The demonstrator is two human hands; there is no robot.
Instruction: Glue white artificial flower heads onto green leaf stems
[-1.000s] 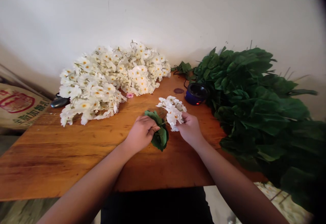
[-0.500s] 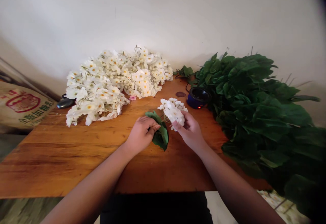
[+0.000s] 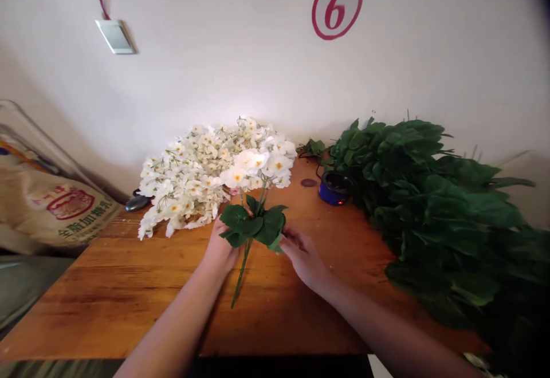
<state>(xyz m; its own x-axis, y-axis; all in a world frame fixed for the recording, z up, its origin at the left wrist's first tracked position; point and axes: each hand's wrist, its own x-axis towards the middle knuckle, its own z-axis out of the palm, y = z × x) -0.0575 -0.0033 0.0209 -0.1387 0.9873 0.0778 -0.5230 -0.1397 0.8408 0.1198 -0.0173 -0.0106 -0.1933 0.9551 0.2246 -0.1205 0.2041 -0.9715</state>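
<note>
An artificial flower stem (image 3: 243, 272) with a ring of dark green leaves (image 3: 247, 226) and a head of white blossoms (image 3: 258, 167) stands tilted over the table, its bare lower end pointing toward me. My left hand (image 3: 220, 252) is closed round it behind the leaves, which hide most of the fingers. At the right edge of the leaf ring, my right hand (image 3: 304, 256) pinches one leaf between thumb and fingers. A heap of white artificial flowers (image 3: 184, 180) lies behind my left hand. To the right is a big pile of green leaf stems (image 3: 433, 195).
A small blue pot (image 3: 333, 195) with a lit red light and a cord stands against the leaf pile. At the wooden table's (image 3: 158, 286) left edge lie a dark shiny object (image 3: 137, 201) and a printed sack (image 3: 73, 209). The wall (image 3: 223, 51) rises behind.
My view has tilted up. The flower has been turned upright, blossoms up and away from me, stem toward me. My right hand has shifted from the blossoms to a leaf.
</note>
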